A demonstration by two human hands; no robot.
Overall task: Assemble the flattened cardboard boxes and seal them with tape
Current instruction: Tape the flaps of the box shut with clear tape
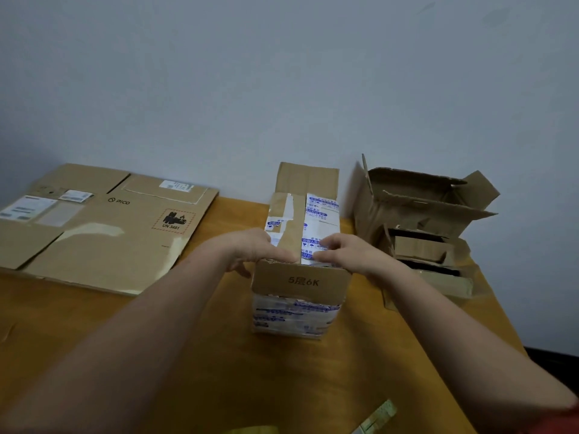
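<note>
Against a pale wall, a wooden table [297,386] was set with a small cardboard box [300,283] at its middle. Its top flaps were pressed down at the near edge by the left hand [250,249], fingers flat, and the right hand [351,253], fingers bent; a pinch could not be confirmed. With no tape applied across the seam, the flaps would likely spring open if released.
</note>
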